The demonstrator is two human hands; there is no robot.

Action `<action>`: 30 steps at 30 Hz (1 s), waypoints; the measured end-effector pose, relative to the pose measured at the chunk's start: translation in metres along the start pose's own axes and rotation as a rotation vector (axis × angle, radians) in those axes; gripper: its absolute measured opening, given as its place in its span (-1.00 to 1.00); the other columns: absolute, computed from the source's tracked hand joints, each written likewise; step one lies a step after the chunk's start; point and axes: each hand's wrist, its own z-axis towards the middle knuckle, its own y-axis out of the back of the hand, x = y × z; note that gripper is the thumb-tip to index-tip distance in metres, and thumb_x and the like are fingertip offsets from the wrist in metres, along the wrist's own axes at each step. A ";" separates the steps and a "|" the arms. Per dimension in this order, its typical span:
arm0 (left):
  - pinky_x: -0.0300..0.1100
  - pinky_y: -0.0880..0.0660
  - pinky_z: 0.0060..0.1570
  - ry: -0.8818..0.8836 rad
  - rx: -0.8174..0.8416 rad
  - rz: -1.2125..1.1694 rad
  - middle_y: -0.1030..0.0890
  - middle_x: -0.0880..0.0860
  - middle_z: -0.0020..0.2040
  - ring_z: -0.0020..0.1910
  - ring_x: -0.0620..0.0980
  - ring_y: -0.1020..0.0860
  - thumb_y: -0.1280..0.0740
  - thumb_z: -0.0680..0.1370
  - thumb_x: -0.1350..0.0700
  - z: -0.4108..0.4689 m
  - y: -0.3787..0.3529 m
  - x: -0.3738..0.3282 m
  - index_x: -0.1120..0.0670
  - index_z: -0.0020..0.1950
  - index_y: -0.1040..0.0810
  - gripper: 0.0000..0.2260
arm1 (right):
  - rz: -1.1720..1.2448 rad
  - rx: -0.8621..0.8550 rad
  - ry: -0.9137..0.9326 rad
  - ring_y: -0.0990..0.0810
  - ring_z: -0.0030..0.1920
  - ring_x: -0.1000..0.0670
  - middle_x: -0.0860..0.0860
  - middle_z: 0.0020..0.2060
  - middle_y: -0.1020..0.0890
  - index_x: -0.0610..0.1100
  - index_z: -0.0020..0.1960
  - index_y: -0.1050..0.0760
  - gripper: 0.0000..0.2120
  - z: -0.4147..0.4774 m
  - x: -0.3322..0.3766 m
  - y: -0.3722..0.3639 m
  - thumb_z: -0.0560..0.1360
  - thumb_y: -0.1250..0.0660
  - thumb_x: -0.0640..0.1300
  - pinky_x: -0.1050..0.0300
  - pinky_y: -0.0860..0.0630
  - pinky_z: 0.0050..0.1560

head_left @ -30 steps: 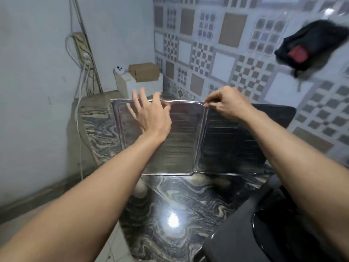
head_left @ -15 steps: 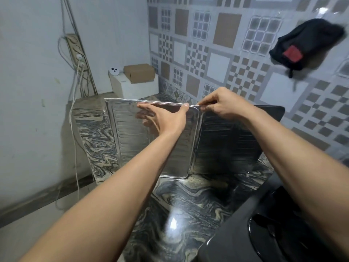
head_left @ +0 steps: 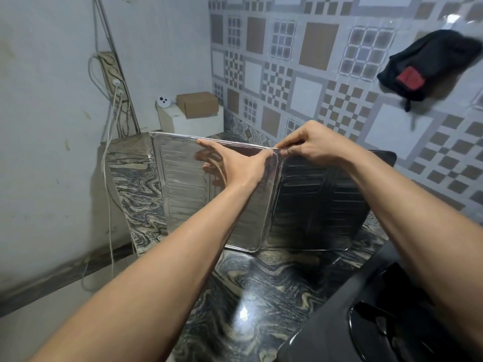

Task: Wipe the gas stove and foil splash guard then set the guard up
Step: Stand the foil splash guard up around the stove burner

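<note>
The foil splash guard (head_left: 183,184) stands upright on the marbled counter, its ribbed silver panels folded at a seam; the right panel (head_left: 321,202) looks dark. My left hand (head_left: 232,163) lies flat against the left panel near its top edge, fingers spread, thumb at the seam. My right hand (head_left: 311,145) pinches the top edge at the seam between the panels. The black gas stove (head_left: 366,322) fills the bottom right corner, partly behind my right forearm.
The marbled counter (head_left: 248,288) runs from the stove to the corner. A white box (head_left: 190,121) with a cardboard box (head_left: 197,104) on it stands in the corner. A power strip with cables (head_left: 113,82) hangs on the left wall. A black cloth (head_left: 428,64) hangs on the tiled wall.
My left hand turned from flat, fingers up, on the left panel to lying sideways along its top edge. My right hand kept its pinch at the seam. The left panel angled slightly.
</note>
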 end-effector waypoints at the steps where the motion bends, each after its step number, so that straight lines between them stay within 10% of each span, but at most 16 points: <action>1: 0.12 0.19 0.50 -0.014 0.000 -0.005 0.37 0.23 0.57 0.56 0.24 0.33 -0.62 0.27 -0.15 0.000 0.000 -0.001 0.10 0.54 0.46 0.36 | 0.008 -0.001 0.008 -0.63 0.01 0.11 0.11 -0.10 -0.71 -0.03 0.09 -0.68 -0.82 0.000 0.000 0.001 0.52 -0.41 -0.19 0.10 -0.50 0.15; 15: 0.29 0.10 0.51 -0.018 0.049 0.094 0.31 0.27 0.59 0.58 0.23 0.28 -0.63 0.20 -0.17 -0.008 -0.005 -0.008 0.05 0.49 0.55 0.43 | -0.060 0.020 0.023 -0.57 -0.07 0.25 0.13 -0.08 -0.69 -0.04 0.16 -0.66 -0.76 -0.002 0.005 0.005 0.55 -0.36 -0.24 0.34 -0.42 -0.08; 21: 0.04 -0.04 0.50 0.030 0.039 -0.025 0.12 0.22 0.63 0.60 0.21 -0.01 -0.29 0.48 0.19 -0.019 -0.006 -0.022 0.10 0.59 0.35 -0.07 | -0.183 -0.084 0.007 -0.63 0.08 0.05 0.01 0.09 -0.70 -0.09 0.21 -0.64 -0.70 0.003 0.005 -0.003 0.54 -0.34 -0.33 0.23 -0.53 0.08; 24: -0.03 -0.29 0.38 0.053 0.001 -0.005 -0.28 0.13 0.55 0.46 0.18 -0.35 -0.22 0.50 0.26 -0.010 0.002 -0.026 0.09 0.63 0.20 -0.19 | -0.311 -0.204 -0.022 -0.63 0.08 -0.03 -0.02 0.08 -0.69 -0.08 0.21 -0.63 -0.65 0.003 -0.009 -0.002 0.50 -0.30 -0.34 0.07 -0.56 0.11; 30: 0.10 -0.46 0.32 0.011 0.106 0.207 -0.47 0.19 0.41 0.36 0.26 -0.45 -0.15 0.34 0.22 0.002 0.027 -0.029 0.15 0.52 -0.30 -0.30 | -0.480 -0.291 -0.036 -0.60 0.13 -0.14 -0.08 0.16 -0.64 -0.06 0.26 -0.52 -0.72 -0.003 -0.041 0.002 0.55 -0.34 -0.18 -0.02 -0.53 0.07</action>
